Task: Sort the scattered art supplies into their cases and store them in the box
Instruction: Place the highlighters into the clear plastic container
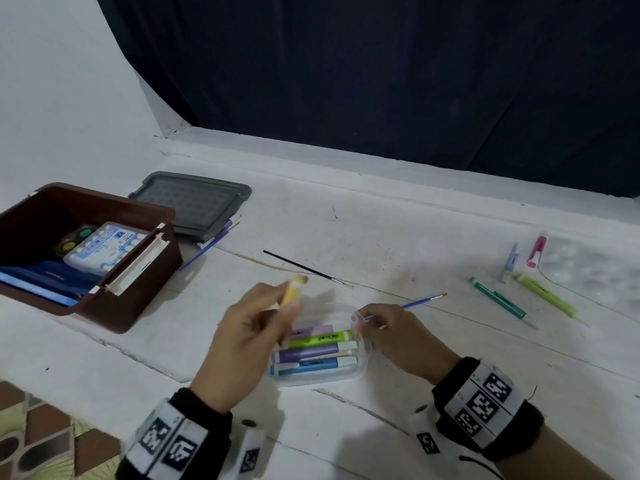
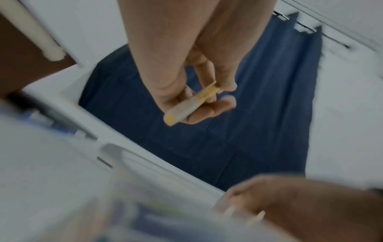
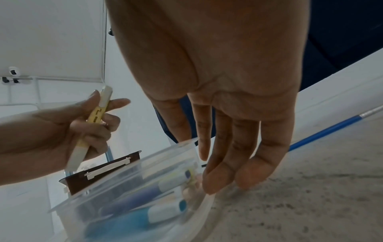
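Note:
My left hand pinches a yellow highlighter in the air, just above the left end of a clear plastic case. The left wrist view shows that highlighter between thumb and fingers. The case lies on the white table and holds several highlighters: purple, green and blue. Gripping the case's right end wall is my right hand, fingertips at the rim. The brown storage box stands open at the left with a filled case, a paint set and blue items inside.
A grey lid lies behind the box with blue brushes beside it. A black brush and a blue brush lie mid-table. At the right are a green pen, lime, pink and lilac highlighters, and a clear plastic piece.

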The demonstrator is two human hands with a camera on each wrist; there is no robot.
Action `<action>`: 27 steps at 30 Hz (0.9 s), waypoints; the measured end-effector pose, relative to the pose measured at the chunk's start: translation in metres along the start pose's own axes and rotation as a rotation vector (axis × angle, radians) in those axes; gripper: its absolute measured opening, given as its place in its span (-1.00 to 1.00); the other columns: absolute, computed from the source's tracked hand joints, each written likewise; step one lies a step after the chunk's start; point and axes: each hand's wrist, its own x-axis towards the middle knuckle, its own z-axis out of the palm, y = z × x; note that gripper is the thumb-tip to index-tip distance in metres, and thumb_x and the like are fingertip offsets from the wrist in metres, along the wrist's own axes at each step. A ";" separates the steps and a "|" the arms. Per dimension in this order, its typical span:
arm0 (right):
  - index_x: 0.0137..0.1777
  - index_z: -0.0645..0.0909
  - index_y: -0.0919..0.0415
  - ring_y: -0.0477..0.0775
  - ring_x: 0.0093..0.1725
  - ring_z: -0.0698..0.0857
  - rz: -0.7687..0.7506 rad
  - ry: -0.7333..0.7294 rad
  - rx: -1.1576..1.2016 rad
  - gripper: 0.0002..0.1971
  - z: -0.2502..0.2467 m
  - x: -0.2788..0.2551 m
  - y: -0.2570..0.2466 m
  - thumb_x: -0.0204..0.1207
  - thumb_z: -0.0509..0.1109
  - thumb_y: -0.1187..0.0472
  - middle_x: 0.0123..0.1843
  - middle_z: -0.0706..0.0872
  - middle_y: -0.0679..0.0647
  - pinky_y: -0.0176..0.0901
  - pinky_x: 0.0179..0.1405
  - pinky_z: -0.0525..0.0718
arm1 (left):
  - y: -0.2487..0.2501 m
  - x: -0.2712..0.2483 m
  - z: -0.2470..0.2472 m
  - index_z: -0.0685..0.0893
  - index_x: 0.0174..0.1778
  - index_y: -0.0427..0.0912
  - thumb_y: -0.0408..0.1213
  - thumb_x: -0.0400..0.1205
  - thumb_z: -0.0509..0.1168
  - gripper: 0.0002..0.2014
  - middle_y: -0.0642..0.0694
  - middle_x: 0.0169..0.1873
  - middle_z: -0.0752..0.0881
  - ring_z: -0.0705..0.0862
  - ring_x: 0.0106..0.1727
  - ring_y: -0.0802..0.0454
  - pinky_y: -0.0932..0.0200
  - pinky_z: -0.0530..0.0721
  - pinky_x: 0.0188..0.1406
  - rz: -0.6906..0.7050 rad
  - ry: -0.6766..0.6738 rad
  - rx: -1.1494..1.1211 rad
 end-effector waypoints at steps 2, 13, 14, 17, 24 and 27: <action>-0.06 0.74 0.06 0.00 -0.13 0.77 -0.004 0.002 -0.002 -0.84 0.000 0.000 0.000 0.64 0.32 0.11 -0.15 0.80 0.02 -0.08 -0.06 0.73 | -0.014 0.000 0.005 0.72 0.38 0.09 0.03 0.71 0.27 -0.65 0.05 -0.13 0.56 0.66 -0.14 0.23 0.36 0.58 -0.08 0.118 -0.200 0.306; -0.02 0.76 0.13 -0.24 -0.37 0.71 -0.008 -0.004 0.014 -0.85 -0.004 0.001 -0.002 0.63 0.34 0.21 -0.20 0.82 0.09 -0.48 -0.38 0.54 | -0.047 -0.003 0.017 0.71 0.29 0.23 0.02 0.62 0.15 -0.63 0.12 0.04 0.62 0.62 0.26 0.02 -0.05 0.64 0.16 0.159 -0.546 0.834; -0.03 0.76 0.14 -0.19 -0.34 0.73 -0.010 -0.006 0.006 -0.84 -0.004 0.001 -0.002 0.62 0.33 0.21 -0.19 0.82 0.11 -0.45 -0.35 0.58 | -0.045 -0.002 0.018 0.72 0.27 0.29 0.04 0.58 0.22 -0.65 0.16 0.07 0.67 0.63 0.24 0.03 -0.04 0.64 0.14 0.154 -0.531 0.858; -0.06 0.73 0.24 0.00 -0.22 0.78 -0.012 -0.014 -0.007 -0.81 -0.003 0.001 -0.001 0.61 0.32 0.18 -0.16 0.80 0.19 -0.22 -0.22 0.66 | -0.042 0.001 0.022 0.73 0.22 0.34 0.04 0.52 0.38 -0.67 0.18 0.19 0.74 0.63 0.33 0.14 0.03 0.60 0.19 0.121 -0.506 0.865; -0.07 0.72 0.26 0.10 -0.17 0.79 -0.022 -0.026 0.004 -0.79 -0.002 0.002 0.000 0.61 0.30 0.18 -0.17 0.81 0.20 -0.06 -0.11 0.72 | -0.040 0.000 0.029 0.79 0.08 0.21 -0.02 0.46 0.47 -0.74 0.17 0.11 0.77 0.71 0.24 0.13 0.00 0.65 0.14 0.065 -0.425 0.824; -0.09 0.72 0.26 0.07 -0.19 0.79 -0.027 -0.019 -0.013 -0.79 -0.002 0.002 -0.001 0.61 0.30 0.18 -0.19 0.80 0.19 -0.09 -0.12 0.72 | -0.038 0.000 0.029 0.78 0.02 0.18 -0.02 0.44 0.46 -0.76 0.20 0.02 0.75 0.73 0.08 0.15 0.01 0.66 0.07 0.061 -0.401 0.831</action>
